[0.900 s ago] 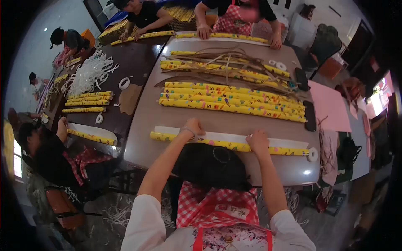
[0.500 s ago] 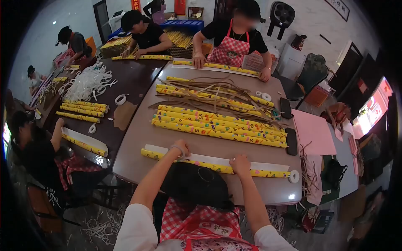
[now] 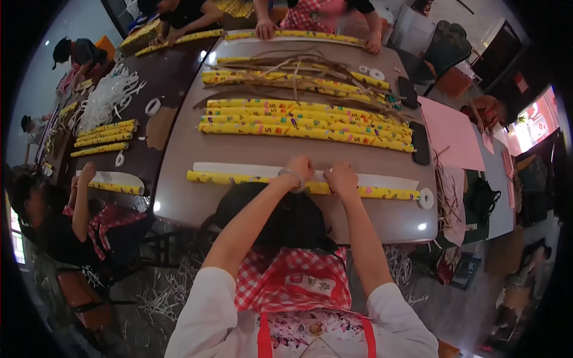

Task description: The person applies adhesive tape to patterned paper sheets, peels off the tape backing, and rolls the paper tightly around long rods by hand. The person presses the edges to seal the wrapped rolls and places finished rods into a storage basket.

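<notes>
A yellow patterned roll (image 3: pixel 382 193) lies along the near side of the table, with a strip of its white inner side (image 3: pixel 239 169) showing behind it. My left hand (image 3: pixel 298 169), with a bracelet at the wrist, is closed at the middle of the roll's white edge. Close to its right, my right hand (image 3: pixel 342 179) is closed too, with thumb and finger pressed together. What either hand pinches is too small to make out. A white tape ring (image 3: pixel 425 198) stands at the roll's right end.
Several finished yellow rolls (image 3: pixel 304 124) lie beyond my hands, with brown strips (image 3: pixel 296 77) across the farther ones. Two dark phones, one here (image 3: pixel 421 143), are at the right edge. Co-workers handle rolls across the table and at the left. A black cap (image 3: pixel 268 215) is below my forearms.
My left hand has moved right along the roll, so both hands are now close together near its middle. The left co-worker's hands have come together. The camera view has also shifted.
</notes>
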